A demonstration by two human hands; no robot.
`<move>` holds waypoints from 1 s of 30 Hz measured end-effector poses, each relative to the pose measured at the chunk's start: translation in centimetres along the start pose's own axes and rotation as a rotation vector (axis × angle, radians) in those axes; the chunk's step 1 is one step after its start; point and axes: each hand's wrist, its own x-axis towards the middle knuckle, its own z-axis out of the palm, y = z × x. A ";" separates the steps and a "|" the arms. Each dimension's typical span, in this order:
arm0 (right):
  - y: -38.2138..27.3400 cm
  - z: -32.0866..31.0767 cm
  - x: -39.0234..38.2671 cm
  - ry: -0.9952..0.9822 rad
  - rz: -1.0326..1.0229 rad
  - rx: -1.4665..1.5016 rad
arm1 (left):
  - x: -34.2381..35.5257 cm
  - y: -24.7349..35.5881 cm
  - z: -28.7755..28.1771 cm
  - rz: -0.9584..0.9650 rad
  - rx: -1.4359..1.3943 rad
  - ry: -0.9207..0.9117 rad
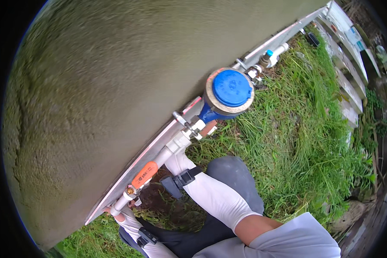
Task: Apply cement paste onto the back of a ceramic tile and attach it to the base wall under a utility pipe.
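Note:
A white pipe assembly point(164, 155) runs diagonally along a narrow board, with an orange-handled valve point(145, 174) at its lower part. Farther up sits a water meter with a blue lid point(231, 88) and a blue body. My left hand point(120, 217) is at the pipe's lower end, its visible fingers on either side of the pipe; the rest is covered by a white sleeve. My right forearm, in a white sleeve with a black strap-on device point(179, 182), reaches to the pipe just below the white fitting point(177, 142). The fingers of that hand are hidden behind the pipe.
A grey-brown rough surface point(116, 94) fills the left side beyond the board point(135, 162). Grass point(284, 124) grows on the right. Pale steps or slabs point(349, 92) stand at the upper right. A small brass fitting with a blue cap point(268, 54) adjoins the far pipe. My knee point(236, 176) is close to my right arm.

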 end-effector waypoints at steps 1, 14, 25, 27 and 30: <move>0.0 0.0 0.0 0.009 -0.021 -0.010 | 0.1 0.1 -0.4 0.001 -0.001 -0.007; 4.4 0.1 1.7 0.069 0.098 0.466 | 0.5 0.1 -2.3 0.037 -0.009 -0.048; 4.2 0.1 2.5 0.093 -0.052 0.082 | 1.0 0.1 -2.7 0.044 -0.023 -0.083; 3.2 0.6 2.4 0.136 -0.046 0.088 | 1.1 0.1 -2.7 0.040 -0.021 -0.100; 1.6 1.6 2.4 0.247 -0.025 0.079 | 1.3 0.1 -2.8 0.039 -0.008 -0.121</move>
